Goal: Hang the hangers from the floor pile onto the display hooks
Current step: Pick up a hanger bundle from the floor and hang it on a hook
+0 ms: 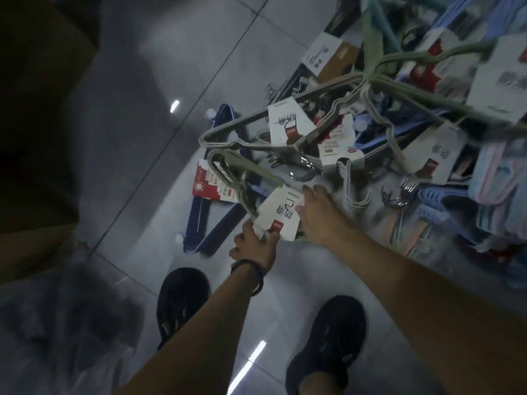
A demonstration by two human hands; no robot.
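Observation:
A pile of bundled hangers [288, 143] lies on the grey tiled floor, each bundle with a white paper label. My left hand [253, 246] grips the near end of a green hanger bundle [228, 172] beside its white label [281, 215]. My right hand [322, 215] touches the right edge of that same label, fingers stretched along it. A dark blue hanger bundle [211, 220] lies under the green one. More green hangers [399, 69] hang blurred at the upper right, where packs crowd a display.
My two black shoes [182, 297] [333, 334] stand on the tiles below the pile. Pastel blue and pink hanger packs [496, 178] fill the right side. A brown cardboard box [31, 109] stands at left, a crumpled plastic bag [65, 332] at bottom left.

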